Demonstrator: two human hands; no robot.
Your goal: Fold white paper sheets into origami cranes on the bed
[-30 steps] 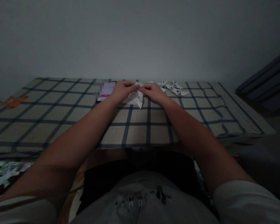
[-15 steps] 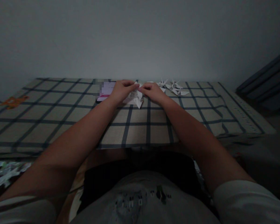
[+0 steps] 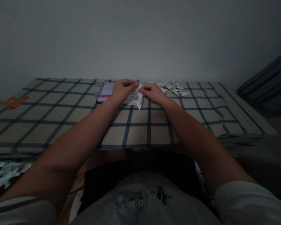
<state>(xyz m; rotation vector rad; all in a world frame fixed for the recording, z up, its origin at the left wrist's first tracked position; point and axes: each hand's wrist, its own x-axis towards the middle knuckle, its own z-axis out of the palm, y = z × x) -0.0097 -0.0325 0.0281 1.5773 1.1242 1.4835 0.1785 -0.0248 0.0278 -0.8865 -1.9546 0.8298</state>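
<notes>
Between my two hands is a piece of folded white paper (image 3: 140, 101), its pointed end hanging toward me. My left hand (image 3: 123, 90) pinches its upper part between thumb and fingers. From the other side, my right hand (image 3: 153, 92) has thumb and forefinger closed on the paper's right edge. Beneath the folded piece lies printed paper (image 3: 130, 99), partly covered by my left hand. A phone (image 3: 105, 92) with a lit screen rests just left of that hand. Several folded paper cranes (image 3: 175, 86) sit beyond my right hand, to the right.
A blue-and-cream checked cloth (image 3: 138, 131) covers the table, which meets a plain wall (image 3: 140, 40) at the back. An orange object (image 3: 15, 102) lies at the far left. Below the table's left front edge are pale, leaf-like pieces (image 3: 7, 175).
The folded paper has turned slightly between my fingers, and its lower point looks narrower. My left fingers have shifted a little. The cranes and phone stay in place.
</notes>
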